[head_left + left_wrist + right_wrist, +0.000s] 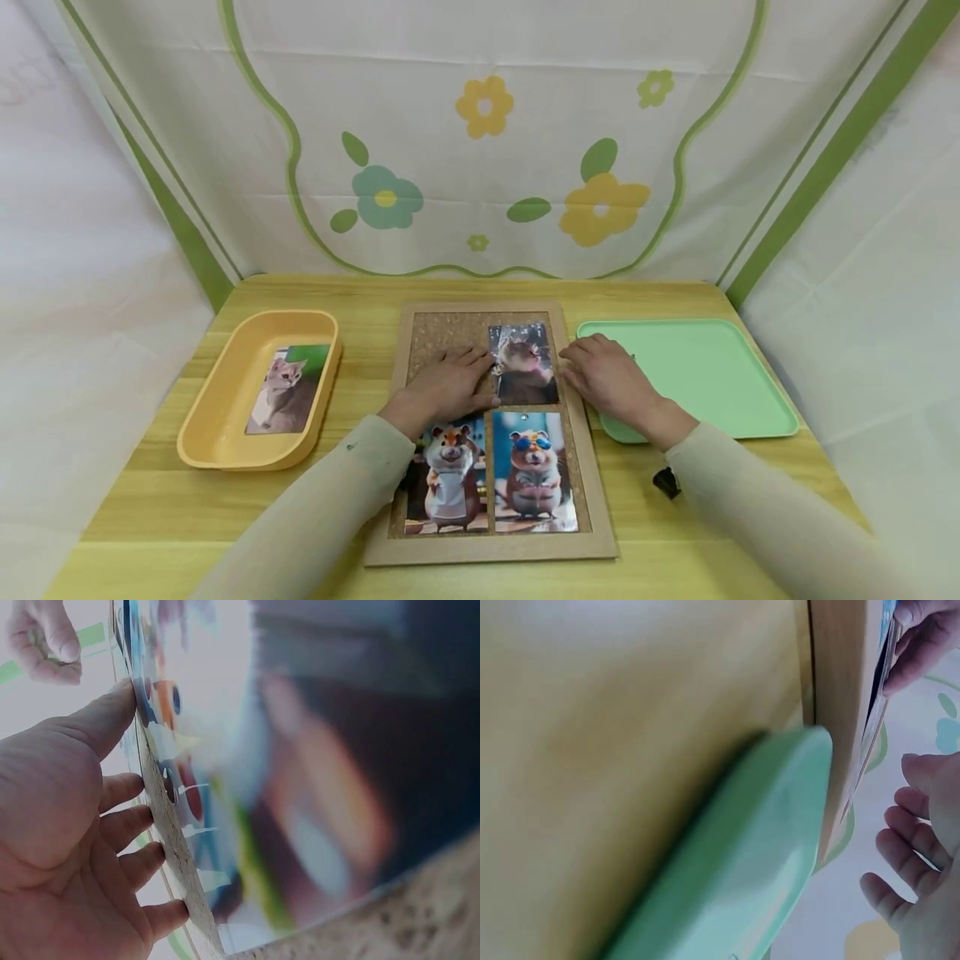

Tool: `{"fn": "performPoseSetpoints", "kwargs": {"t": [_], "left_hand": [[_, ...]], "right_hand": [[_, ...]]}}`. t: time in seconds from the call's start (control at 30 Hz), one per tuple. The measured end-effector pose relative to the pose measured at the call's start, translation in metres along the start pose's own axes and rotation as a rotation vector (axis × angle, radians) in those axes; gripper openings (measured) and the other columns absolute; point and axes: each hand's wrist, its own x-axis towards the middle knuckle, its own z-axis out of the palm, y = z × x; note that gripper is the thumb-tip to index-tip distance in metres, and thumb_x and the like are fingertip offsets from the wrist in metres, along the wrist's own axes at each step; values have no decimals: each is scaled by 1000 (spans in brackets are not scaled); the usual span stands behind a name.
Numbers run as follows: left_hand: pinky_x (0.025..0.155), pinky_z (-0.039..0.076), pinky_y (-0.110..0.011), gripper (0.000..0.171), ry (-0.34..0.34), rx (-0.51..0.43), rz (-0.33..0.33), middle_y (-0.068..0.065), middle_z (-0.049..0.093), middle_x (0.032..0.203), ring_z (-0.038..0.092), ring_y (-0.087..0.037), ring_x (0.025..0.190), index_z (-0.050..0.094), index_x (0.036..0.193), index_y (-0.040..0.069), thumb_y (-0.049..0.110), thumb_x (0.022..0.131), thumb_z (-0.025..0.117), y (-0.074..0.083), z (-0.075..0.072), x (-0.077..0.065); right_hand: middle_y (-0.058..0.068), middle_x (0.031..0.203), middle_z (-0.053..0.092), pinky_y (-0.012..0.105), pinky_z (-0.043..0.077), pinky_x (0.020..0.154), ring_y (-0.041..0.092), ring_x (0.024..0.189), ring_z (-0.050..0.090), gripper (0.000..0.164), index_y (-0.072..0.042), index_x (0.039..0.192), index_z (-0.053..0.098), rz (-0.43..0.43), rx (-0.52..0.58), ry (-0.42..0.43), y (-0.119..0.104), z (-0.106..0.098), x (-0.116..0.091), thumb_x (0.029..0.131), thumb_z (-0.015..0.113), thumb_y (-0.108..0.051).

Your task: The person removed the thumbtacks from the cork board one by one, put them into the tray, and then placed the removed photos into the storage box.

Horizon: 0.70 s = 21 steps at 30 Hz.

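Observation:
A framed cork board [450, 329] lies on the table with several photo cards on it. My left hand [446, 385] rests low on the board, its fingertips at the left edge of a dark cat photo [525, 375]. In the left wrist view, the fingers [133, 817] are spread and touch the board's surface. Below are an apron-wearing hamster photo [452, 487], its upper left corner covered by my left hand and sleeve, and a hamster photo with sunglasses [534, 479]. My right hand [611, 379] hovers with relaxed fingers between the board's right frame and the green tray [697, 375].
At the left stands a yellow bin [217, 417] with another cat photo [288, 390] inside. The green tray's left side lies under my right hand. A small black object [666, 482] shows by my right sleeve. A flowered white cloth [480, 183] hangs behind the table.

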Motion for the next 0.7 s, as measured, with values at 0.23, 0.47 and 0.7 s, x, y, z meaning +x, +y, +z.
{"fn": "performPoseSetpoints", "kwargs": {"t": [0.23, 0.47, 0.7], "left_hand": [[131, 19, -58, 82, 1, 2, -5, -4, 24, 176, 19, -28, 164, 27, 169, 21, 67, 104, 49, -1, 1, 0], [132, 18, -58, 82, 3, -6, -4, -4, 23, 176, 17, -28, 164, 27, 169, 20, 65, 105, 50, -1, 1, 1], [132, 18, -58, 82, -12, -5, -6, -3, 23, 176, 16, -28, 164, 26, 169, 20, 65, 105, 50, 0, -2, 0]], "right_hand": [[13, 109, 74, 50, 58, 86, 34, 102, 67, 21, -4, 114, 77, -78, -76, 24, 9, -6, 23, 98, 77, -18], [11, 110, 73, 48, 55, 87, 33, 104, 65, 17, -5, 115, 75, -161, -174, -22, 15, -7, 44, 102, 71, -16], [10, 112, 71, 46, 52, 87, 32, 106, 63, 12, -6, 111, 72, -279, -256, -31, 22, -3, 61, 107, 62, -11]]}}
